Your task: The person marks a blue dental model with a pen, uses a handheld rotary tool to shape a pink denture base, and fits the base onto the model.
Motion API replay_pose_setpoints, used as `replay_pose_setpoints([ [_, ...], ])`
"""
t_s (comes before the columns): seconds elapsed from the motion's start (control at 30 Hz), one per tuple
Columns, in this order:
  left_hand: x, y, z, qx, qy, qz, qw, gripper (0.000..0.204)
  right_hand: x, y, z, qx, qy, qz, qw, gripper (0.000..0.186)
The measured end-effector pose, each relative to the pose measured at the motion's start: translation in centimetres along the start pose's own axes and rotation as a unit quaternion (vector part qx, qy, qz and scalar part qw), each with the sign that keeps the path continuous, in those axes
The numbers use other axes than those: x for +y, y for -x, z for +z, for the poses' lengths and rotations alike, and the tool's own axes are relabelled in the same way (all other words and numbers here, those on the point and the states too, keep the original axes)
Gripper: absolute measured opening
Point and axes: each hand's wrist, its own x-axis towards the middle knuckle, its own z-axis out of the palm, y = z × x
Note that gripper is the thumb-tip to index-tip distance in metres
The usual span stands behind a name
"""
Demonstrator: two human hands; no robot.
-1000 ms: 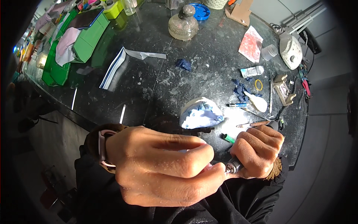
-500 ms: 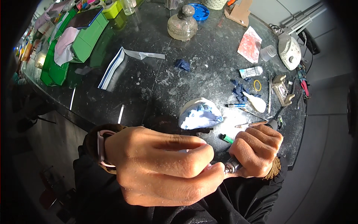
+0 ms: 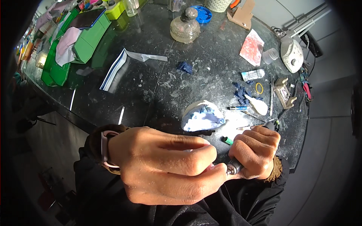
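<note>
My right hand (image 3: pixel 257 151) is closed around a dark rotary handpiece (image 3: pixel 234 167), whose metal nose points left at the fingertips of my other hand. With its fingers curled and pinched together, my left hand (image 3: pixel 169 165) grips a small piece; only a pale sliver shows between the fingers, so its kind is hidden. The handpiece tip meets the left fingertips, and its bit cannot be made out. Just beyond both hands, a white dental cast (image 3: pixel 203 116) with blue material on it rests on the dark worktop (image 3: pixel 151 83). Fine pale dust speckles the skin.
A green capped piece (image 3: pixel 227 140), a white spatula-like piece (image 3: pixel 258 105) and a tube (image 3: pixel 252 75) lie to the right. Farther off are a glass burner (image 3: pixel 184 28), a white control box (image 3: pixel 291 56) and green bins (image 3: pixel 90 37). A folded strip (image 3: pixel 115 71) lies left.
My right hand has shifted slightly left with the handpiece, toward my left hand. The left hand keeps its pinch, nearly in place.
</note>
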Motion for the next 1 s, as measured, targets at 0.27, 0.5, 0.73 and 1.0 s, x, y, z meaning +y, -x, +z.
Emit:
replay_pose_setpoints([
  [0.27, 0.01, 0.01, -0.11, 0.005, -0.015, 0.007, 1.000, 0.026, -0.35, 0.23, -0.27, -0.015, -0.007, 0.027, 0.999, 0.050],
  [0.5, 0.18, -0.08, 0.07, 0.011, -0.007, -0.012, 1.000, 0.025, -0.05, -0.11, -0.27, -0.018, 0.007, 0.007, 1.000, 0.051],
  [0.73, 0.16, -0.02, 0.33, 0.023, -0.005, -0.015, 1.000, 0.023, -0.08, -0.05, -0.07, -0.006, 0.006, 0.010, 1.000, 0.051],
  [1.0, 0.00, -0.14, 0.20, 0.014, 0.003, -0.006, 1.000, 0.024, 0.11, -0.07, -0.01, -0.011, -0.001, -0.004, 1.000, 0.050],
])
